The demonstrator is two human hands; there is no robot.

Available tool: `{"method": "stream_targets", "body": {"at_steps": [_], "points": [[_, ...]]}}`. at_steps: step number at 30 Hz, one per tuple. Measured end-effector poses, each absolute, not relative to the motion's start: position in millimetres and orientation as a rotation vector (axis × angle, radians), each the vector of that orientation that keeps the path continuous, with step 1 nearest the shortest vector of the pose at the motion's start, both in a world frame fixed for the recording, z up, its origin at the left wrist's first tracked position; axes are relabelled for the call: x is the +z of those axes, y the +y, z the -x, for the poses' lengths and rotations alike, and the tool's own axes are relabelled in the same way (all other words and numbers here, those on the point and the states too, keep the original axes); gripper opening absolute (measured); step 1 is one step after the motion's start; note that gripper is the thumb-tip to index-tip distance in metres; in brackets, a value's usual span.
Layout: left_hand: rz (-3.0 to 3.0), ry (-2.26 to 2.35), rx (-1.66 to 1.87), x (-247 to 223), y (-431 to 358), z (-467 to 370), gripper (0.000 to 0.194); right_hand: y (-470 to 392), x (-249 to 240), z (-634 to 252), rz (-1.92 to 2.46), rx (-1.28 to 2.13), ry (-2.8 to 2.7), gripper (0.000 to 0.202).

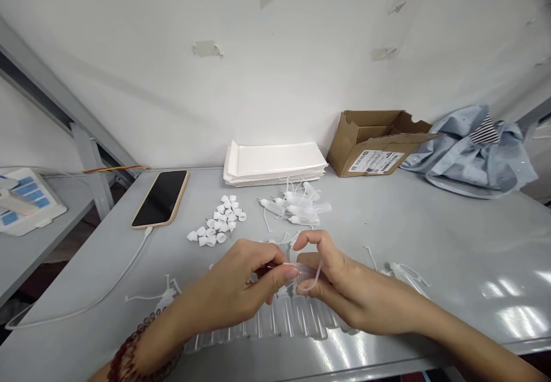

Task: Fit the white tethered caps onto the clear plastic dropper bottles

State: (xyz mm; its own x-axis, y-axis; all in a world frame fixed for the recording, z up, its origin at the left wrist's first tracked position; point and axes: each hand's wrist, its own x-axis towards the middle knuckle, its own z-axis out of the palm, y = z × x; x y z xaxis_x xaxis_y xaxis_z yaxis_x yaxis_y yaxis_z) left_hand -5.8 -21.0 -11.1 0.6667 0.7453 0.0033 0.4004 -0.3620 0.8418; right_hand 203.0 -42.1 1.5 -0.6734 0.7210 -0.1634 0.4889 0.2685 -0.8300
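My right hand (331, 278) holds a small translucent plastic squeeze bottle (306, 271), with a thin white strap looping out beside the fingers. My left hand (262, 276) is closed at the neck end of the same bottle, thumb pressed against forefinger. A fine needle-like tip seems to show there, partly hidden by the fingers. Below both hands lies a row of clear bottles (284, 317) side by side. Beyond the hands is a loose heap of similar needle-tip bottles (303, 207). Small white caps (219, 221) lie scattered to its left.
A phone (161, 199) with a charging cable (120, 281) lies at left. White padded envelopes (275, 161) are stacked by the wall. An open cardboard box (379, 146) and bunched blue cloth (473, 152) stand back right. More bottles (407, 276) lie by my right forearm.
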Motion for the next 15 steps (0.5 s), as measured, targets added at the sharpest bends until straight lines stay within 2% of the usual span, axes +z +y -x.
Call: {"method": "stream_targets", "body": {"at_steps": [3,6,9,15], "points": [[-2.155,0.882,0.625,-15,-21,4,0.025,-39,-1,-204,1.080,1.356,-2.290,0.032],[-2.307,1.021,0.873,-20,-16,4,0.011,-22,-7,-204,1.143,1.162,-2.326,0.029],[-2.305,1.374,1.063,-24,-4,9,0.020,10,-9,-204,1.251,0.851,-2.309,0.031],[-2.289,1.785,0.932,-28,21,34,0.019,74,-3,-200,1.517,0.320,-2.558,0.039]]}}
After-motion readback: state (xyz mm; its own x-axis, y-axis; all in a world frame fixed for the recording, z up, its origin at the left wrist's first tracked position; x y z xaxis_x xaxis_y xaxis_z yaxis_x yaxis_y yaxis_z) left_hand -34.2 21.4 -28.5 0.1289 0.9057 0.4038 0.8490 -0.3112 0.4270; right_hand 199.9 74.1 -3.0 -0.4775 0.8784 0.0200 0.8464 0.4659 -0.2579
